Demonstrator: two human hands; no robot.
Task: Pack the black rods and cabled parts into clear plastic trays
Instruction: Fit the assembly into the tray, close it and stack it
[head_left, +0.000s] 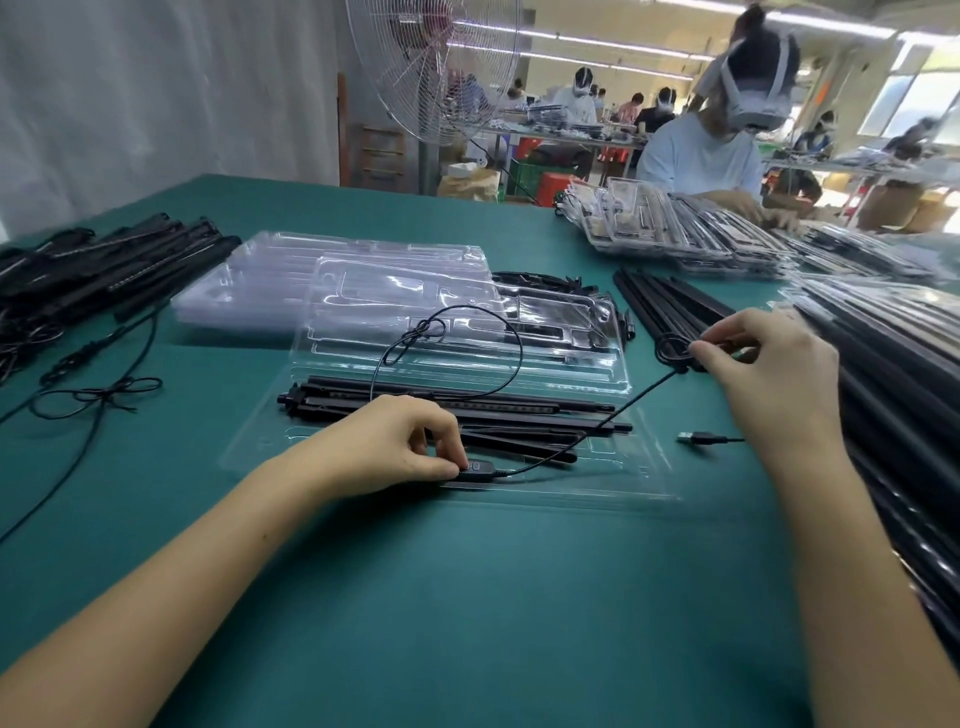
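Note:
A clear plastic tray (644, 467) lies open on the green table in front of me, with several black rods (519, 410) lying across it. My left hand (400, 441) pinches a small black inline controller (475, 467) at the tray's near edge. Its cable (608, 423) runs up and right to a coiled bundle (672, 348), which my right hand (769, 369) pinches above the table. A USB plug (693, 438) lies loose right of the tray. A thin looped cable (467, 332) arches over the tray's lid half.
A stack of empty clear trays (270, 280) sits behind. Black rods with cables (104, 265) are piled at the left, loose rods (670, 301) and long black bars (904, 415) at the right. Packed trays (691, 234) and a seated person (711, 150) are across the table. A fan (436, 67) stands behind.

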